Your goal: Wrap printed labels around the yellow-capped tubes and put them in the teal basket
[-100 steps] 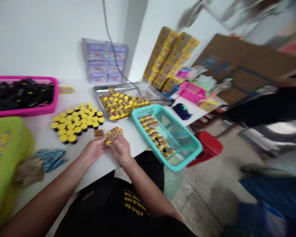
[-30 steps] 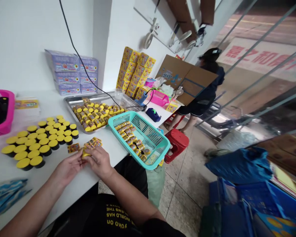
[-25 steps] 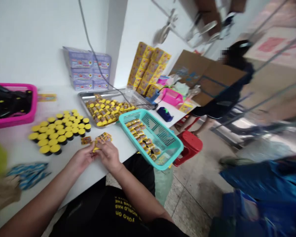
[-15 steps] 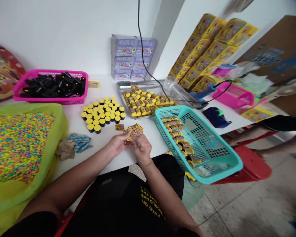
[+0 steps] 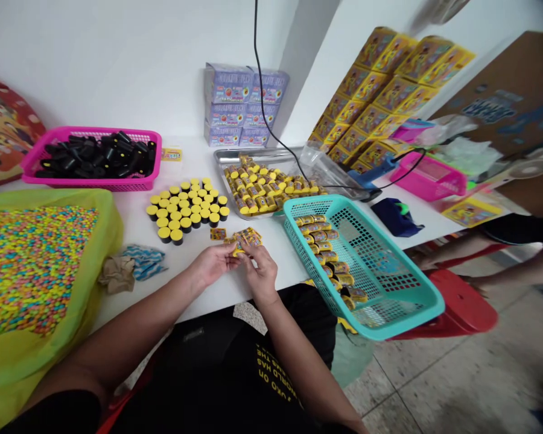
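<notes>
Pinching one small yellow piece (image 5: 236,251) at centre frame, left hand (image 5: 213,265) and right hand (image 5: 263,274) both close fingertips on it, just below a loose heap of glossy labels (image 5: 248,237). Round yellow-capped jars (image 5: 185,208) cluster upper left; one teal plastic mesh basket (image 5: 390,331) sits right.

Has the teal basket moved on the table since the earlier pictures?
No. Only the camera swung; the teal basket still has its far corner beside the metal tray.
</notes>
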`<state>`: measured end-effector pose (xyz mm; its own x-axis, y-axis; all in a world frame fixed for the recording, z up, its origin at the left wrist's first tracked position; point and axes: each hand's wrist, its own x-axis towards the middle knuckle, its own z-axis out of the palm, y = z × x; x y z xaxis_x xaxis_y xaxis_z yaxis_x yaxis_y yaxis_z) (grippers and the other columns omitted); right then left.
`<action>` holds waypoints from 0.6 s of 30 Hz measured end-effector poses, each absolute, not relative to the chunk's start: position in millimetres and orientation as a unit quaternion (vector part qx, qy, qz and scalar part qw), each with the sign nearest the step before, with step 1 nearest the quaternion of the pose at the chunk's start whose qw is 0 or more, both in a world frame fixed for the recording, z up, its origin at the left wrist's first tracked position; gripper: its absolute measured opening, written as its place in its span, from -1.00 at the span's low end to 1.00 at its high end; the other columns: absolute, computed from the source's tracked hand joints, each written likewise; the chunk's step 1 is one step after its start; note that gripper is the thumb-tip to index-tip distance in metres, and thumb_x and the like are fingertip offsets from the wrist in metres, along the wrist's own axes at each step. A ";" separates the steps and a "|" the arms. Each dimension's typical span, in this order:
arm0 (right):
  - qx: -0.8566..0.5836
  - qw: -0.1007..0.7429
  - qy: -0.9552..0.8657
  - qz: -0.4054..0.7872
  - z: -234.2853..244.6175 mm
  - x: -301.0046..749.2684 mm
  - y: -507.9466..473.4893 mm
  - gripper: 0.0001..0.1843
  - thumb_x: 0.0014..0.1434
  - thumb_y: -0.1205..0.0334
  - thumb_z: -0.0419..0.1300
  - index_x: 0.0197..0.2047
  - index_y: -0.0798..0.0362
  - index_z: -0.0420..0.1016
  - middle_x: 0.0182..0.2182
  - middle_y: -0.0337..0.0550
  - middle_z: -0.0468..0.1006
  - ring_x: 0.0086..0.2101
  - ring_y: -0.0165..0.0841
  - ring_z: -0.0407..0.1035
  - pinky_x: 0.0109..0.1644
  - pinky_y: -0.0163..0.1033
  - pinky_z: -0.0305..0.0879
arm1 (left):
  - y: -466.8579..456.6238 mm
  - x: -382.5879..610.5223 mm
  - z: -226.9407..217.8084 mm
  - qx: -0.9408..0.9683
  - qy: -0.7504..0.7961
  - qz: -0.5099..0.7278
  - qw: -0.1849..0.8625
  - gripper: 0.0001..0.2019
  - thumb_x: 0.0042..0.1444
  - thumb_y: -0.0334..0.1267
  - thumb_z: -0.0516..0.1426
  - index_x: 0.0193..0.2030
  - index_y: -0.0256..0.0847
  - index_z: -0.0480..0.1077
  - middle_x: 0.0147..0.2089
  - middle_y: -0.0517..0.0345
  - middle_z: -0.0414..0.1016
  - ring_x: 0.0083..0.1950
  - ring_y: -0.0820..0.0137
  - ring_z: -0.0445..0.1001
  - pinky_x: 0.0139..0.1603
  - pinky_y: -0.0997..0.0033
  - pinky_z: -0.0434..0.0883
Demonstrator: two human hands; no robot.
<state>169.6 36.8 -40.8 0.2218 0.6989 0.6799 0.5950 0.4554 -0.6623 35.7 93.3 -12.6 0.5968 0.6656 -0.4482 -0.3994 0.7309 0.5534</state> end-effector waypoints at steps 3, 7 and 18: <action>-0.531 0.602 -0.592 0.071 -39.4 168.3 35.0 -0.87 0.21 0.21 0.23 -0.21 -0.02 0.61 -0.41 -0.17 0.59 -0.38 -0.31 0.46 -0.24 -0.15 0.44 | 91.3 36.7 -12.3 0.207 0.310 0.311 0.874 -0.90 0.18 -0.43 0.16 -0.32 -0.38 0.51 -0.41 0.00 0.52 -0.42 0.45 0.47 -0.33 0.47 0.39; -0.540 0.629 -0.543 0.133 -41.1 167.6 35.0 -0.89 0.18 0.19 0.25 -0.31 0.00 0.60 -0.45 -0.20 0.57 -0.41 -0.33 0.45 -0.25 -0.18 0.42 | 89.8 36.4 -12.1 0.221 0.292 0.304 0.879 -0.91 0.17 -0.40 0.16 -0.28 -0.35 0.50 -0.40 -0.01 0.54 -0.43 0.41 0.49 -0.36 0.44 0.39; -0.501 0.626 -0.509 0.314 -41.2 170.6 36.8 -0.63 0.15 0.05 0.27 -0.01 0.02 0.51 -0.28 -0.11 0.63 -0.36 -0.31 0.50 -0.35 -0.23 0.43 | 92.2 36.1 -12.4 0.221 0.317 0.307 0.870 -0.89 0.17 -0.30 0.19 -0.32 -0.33 0.47 -0.47 0.05 0.50 -0.51 0.47 0.45 -0.45 0.51 0.37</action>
<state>170.6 36.8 -41.2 0.2857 0.9027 0.3216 0.1176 0.3001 -0.9466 36.1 92.2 -12.4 0.6106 0.6737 -0.4164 -0.3939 0.7144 0.5783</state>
